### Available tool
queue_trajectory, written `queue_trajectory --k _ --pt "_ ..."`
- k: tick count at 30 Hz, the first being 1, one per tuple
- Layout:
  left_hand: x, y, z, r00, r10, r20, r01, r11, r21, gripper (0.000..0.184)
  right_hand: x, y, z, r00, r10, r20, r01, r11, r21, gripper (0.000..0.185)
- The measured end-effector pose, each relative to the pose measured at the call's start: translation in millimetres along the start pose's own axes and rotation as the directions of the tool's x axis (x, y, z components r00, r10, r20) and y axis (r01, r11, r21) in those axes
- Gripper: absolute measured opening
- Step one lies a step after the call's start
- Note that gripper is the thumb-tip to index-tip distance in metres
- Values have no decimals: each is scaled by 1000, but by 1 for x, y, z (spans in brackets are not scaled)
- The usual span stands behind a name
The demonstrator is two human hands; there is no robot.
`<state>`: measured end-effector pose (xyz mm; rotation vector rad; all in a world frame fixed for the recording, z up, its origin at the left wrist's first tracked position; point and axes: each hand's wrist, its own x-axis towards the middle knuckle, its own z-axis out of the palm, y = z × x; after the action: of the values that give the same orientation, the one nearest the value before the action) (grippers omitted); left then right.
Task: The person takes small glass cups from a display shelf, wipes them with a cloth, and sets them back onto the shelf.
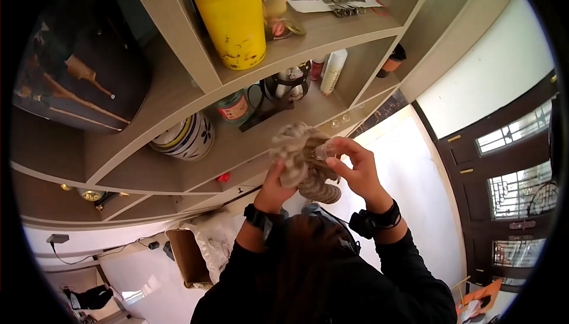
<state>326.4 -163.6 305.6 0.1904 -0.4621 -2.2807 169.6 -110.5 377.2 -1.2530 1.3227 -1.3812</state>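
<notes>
Near the middle of the view, the woolly cloth [291, 146] looks soft, floppy and light, so a big bunch is good to grab, and the left hand [277, 186], at its 8 o'clock side, curls round it with most fingers hidden. At about 2 o'clock from the cloth's middle, the right hand [360, 171] pinches a little clear cup [324, 151] between thumb and fingers. The cup looks hard, light and slippery, and might crack, so hold its sides gently.
</notes>
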Motion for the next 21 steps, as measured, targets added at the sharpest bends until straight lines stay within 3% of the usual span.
queue_trajectory --k 1,5,7,8,10,11,13,15,17,18,21 --pt "0 -1 -1 999 52 -12 -49 987 154 56 -1 1 1 1000 -24 6 24 998 -64 28" --pt "7 -1 18 988 130 -77 -95 930 354 47 -5 5 11 998 -56 -39 52 995 -90 27" --pt "5 -1 20 952 295 -80 -196 789 582 38 -6 0 10 998 -63 -27 59 991 -123 29" --pt "4 0 20 952 296 -78 -198 789 582 38 -6 -2 10 998 -66 -11 64 986 -153 30" --pt "1 2 18 923 384 37 -266 564 782 34 -10 1 9 998 -59 21 61 993 -97 29" --pt "1 2 19 923 384 37 -267 566 780 34 -11 1 9 997 -50 52 52 998 -42 29" --pt "0 1 22 903 421 84 -265 394 880 33 -13 1 11 1000 -25 11 26 997 -74 28" --pt "3 -5 25 878 477 37 -264 419 869 32 -13 0 14 1000 -4 -23 2 995 -102 28" --pt "6 -7 30 850 526 -9 -265 442 857 31 -16 1 16 973 -226 -44 199 922 -333 34" --pt "8 -6 35 844 536 -27 -260 451 854 31 -17 -1 18 973 -226 -40 200 921 -333 34" --pt "9 -6 33 833 551 -44 -259 460 849 31 -16 -3 20 883 -459 96 425 698 -577 31"
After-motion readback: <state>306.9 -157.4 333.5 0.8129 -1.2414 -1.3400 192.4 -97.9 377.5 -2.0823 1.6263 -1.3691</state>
